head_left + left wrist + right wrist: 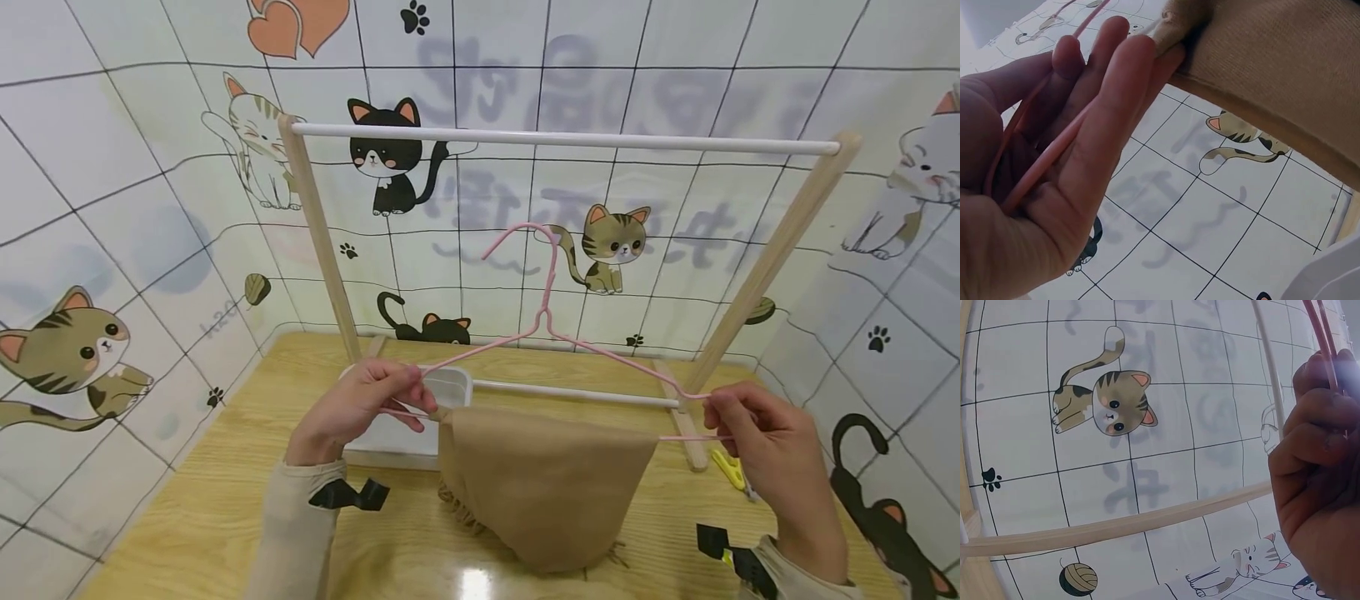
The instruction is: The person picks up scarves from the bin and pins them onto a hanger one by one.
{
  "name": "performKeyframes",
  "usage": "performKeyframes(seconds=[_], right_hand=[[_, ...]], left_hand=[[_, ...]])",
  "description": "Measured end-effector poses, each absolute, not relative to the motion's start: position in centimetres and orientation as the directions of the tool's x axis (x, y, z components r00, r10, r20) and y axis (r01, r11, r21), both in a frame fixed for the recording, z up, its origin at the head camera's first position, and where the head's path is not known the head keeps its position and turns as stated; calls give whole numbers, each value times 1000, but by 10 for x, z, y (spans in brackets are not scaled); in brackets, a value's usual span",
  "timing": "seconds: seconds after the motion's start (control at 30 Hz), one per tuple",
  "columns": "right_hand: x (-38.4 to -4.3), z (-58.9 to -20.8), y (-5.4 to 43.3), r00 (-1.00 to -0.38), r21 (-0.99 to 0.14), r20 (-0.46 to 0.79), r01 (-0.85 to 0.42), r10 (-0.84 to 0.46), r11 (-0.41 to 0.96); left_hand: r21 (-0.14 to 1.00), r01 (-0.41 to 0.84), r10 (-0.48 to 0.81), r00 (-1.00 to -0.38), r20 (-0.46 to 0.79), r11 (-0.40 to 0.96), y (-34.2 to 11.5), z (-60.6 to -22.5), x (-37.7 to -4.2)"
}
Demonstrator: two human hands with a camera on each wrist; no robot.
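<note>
A white grid-patterned wall covering (502,104) printed with cartoon cats encloses a wood-grain table (225,508), at the rear of which stands a rack (562,139) with pale wooden legs and white rails. At left, the left hand (360,404) pinches the left end of a pink hanger (543,315) between thumb and fingers; the fingers are only partly curled, and the lower wire crosses them (the left wrist view shows both wires within the hand). Behind this hand, on the table, sits a white tray (386,457). At centre, the hanger is held upright in front of the rack, hook pointing left, apart from the top rail. A brown cloth (547,492) hangs folded over its lower bar, fringe showing below at left. Farther right, a yellow-handled tool (726,468) lies beside the rack's right foot. At far right, the right hand (783,446) grips the hanger's right end, its fingers closely curled.
</note>
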State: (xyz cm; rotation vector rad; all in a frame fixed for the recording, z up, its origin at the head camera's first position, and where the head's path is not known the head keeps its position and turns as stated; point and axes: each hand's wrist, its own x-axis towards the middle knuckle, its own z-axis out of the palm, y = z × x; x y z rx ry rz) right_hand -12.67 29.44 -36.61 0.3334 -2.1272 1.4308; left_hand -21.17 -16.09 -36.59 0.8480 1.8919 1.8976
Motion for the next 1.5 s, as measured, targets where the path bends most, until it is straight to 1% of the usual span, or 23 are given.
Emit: performKeyframes(seconds=[0.07, 0.17, 0.33, 0.47, 0.57, 0.73, 0.97, 1.1, 1.5], right_hand=[[-127, -367, 294, -821, -781, 559, -477, 112, 403], [-127, -367, 293, -821, -768, 561, -465, 112, 440], [-126, -366, 295, -825, -751, 558, -459, 85, 476], [-123, -365, 297, -842, -759, 524, -393, 129, 519], [-122, -364, 299, -849, -771, 507, -369, 149, 519], [-121, -364, 301, -846, -775, 515, -388, 142, 498], [-120, -364, 304, -838, -757, 533, -412, 115, 507], [-120, -364, 307, -845, -773, 514, -381, 149, 507], [-121, -369, 325, -828, -789, 480, -262, 291, 556]], left_hand=[[980, 187, 615, -765, 189, -69, -161, -366, -212], [977, 197, 615, -762, 203, -79, -162, -364, -212], [980, 188, 594, -781, 192, -69, -161, -362, -212], [983, 176, 585, -792, 177, -58, -159, -362, -213], [983, 172, 582, -795, 172, -57, -157, -362, -213], [982, 179, 577, -797, 178, -57, -156, -362, -214], [978, 194, 585, -786, 200, -75, -157, -363, -214], [975, 209, 585, -782, 215, -80, -158, -363, -214], [961, 258, 580, -769, 268, -101, -160, -367, -217]])
